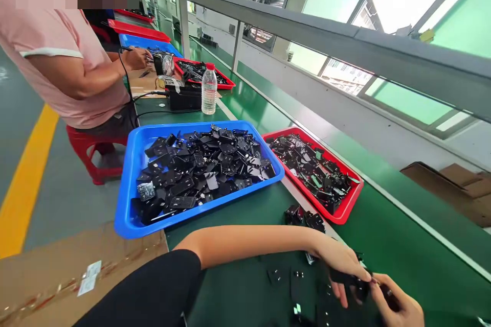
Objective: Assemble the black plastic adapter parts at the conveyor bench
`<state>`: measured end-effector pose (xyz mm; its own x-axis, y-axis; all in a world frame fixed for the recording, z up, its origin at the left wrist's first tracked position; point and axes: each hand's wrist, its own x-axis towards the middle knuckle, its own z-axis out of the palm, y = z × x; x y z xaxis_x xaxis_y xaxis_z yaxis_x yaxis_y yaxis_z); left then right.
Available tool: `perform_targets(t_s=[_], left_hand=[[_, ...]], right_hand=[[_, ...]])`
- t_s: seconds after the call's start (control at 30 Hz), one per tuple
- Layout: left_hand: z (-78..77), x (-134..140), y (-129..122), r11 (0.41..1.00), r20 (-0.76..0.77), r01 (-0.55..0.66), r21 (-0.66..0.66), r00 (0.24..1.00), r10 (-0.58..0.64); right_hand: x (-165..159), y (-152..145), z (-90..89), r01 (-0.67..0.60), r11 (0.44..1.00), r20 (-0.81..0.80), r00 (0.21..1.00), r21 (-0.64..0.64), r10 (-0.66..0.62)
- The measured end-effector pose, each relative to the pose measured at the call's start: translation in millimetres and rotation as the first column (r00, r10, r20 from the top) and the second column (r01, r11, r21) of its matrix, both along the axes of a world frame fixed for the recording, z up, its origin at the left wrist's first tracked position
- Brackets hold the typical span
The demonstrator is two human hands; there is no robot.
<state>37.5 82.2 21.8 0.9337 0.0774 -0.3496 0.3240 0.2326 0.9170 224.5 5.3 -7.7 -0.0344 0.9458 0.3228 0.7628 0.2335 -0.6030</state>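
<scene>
My left hand reaches across from the left, its fingers closed around a small black plastic part. Against it, my right hand pinches at the part's right end with thumb and forefinger; what exactly sits between those fingertips is too small to make out. Below and left of the hands, several flat black pieces lie on the green tabletop. A small heap of black parts rests just beyond my left wrist.
A blue tray piled with black parts stands ahead, beside a red tray of smaller pieces. Behind them are a water bottle and a black box. A co-worker sits at left. A cardboard box adjoins the table.
</scene>
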Motion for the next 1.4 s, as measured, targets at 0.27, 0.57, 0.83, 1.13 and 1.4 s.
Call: perform_targets(t_s=[0.27,0.57,0.83,1.13,1.4], left_hand=[[72.2,-75,28,0.863,-0.089,0.032,0.504,0.996,0.015],[97.1,-143,51,0.311,-0.172,-0.053,0.949,0.740,0.651],[115.5,-179,49,0.026,-0.005,-0.032,0.999,0.531,0.847],[80.0,-63,0,0.485,-0.066,-0.014,0.874,0.987,0.148],[58.2,-38,-23,0.674,0.146,-0.231,0.702,0.973,0.181]], right_hand=[[-94,80,56.9,-0.318,0.940,-0.161,0.941,-0.126,0.297],[-141,176,60.3,-0.113,0.992,-0.212,0.972,-0.063,0.098],[-114,132,61.8,-0.107,0.969,-0.522,0.852,-0.222,-0.025],[-107,40,64.7,0.124,0.990,-0.814,0.567,-0.065,-0.125],[-82,-1,36.4,0.065,0.995,-0.887,0.462,0.069,0.031]])
